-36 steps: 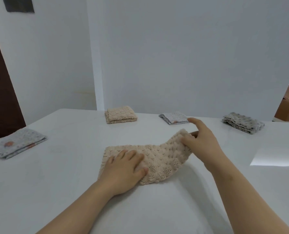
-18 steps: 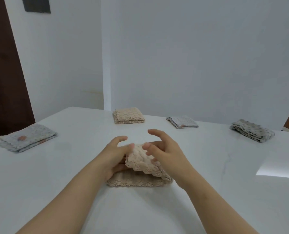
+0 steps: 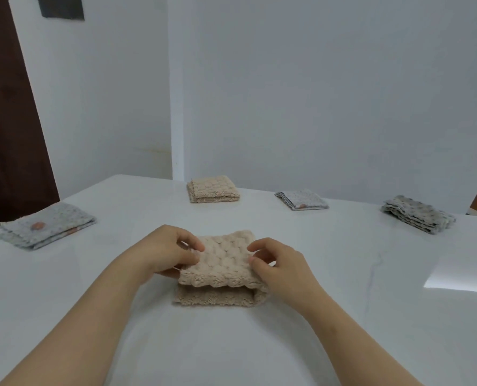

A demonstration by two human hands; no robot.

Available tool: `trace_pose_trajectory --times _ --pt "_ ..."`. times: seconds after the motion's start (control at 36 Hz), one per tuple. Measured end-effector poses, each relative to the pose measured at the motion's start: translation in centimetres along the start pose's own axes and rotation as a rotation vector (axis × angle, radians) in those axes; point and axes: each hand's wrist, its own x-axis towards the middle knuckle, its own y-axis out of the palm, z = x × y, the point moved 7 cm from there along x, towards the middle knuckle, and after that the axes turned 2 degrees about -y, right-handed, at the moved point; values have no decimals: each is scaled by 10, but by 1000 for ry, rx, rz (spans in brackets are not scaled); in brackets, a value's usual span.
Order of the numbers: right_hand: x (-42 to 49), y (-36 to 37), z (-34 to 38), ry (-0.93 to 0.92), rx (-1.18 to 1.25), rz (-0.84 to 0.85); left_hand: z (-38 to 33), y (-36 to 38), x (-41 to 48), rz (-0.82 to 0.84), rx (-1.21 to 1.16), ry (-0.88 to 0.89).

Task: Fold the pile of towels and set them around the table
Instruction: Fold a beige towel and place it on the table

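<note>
Two pinches: left hand (image 3: 170, 254), right hand (image 3: 279, 268) grip beige towel (image 3: 223, 263) sides | I reckon squaring the fold | near table (image 3: 64, 288) edge

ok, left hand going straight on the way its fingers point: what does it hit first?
The left hand points right across the beige towel it pinches, so it meets that first. Next would probably be the right hand, but depth is unclear.

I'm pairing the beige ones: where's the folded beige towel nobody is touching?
In the head view, the folded beige towel lies near the far edge of the table, left of centre, beyond the left hand, a grey towel to its right.
</note>
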Motion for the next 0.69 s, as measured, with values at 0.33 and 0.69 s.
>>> trace_pose_trajectory --times 0.33,0.69 --pt "-1 23 16 -156 -490 102 -27 32 1 -89 634 247" --pt "0 50 -24 11 -537 325 11 54 6 -132 794 153"
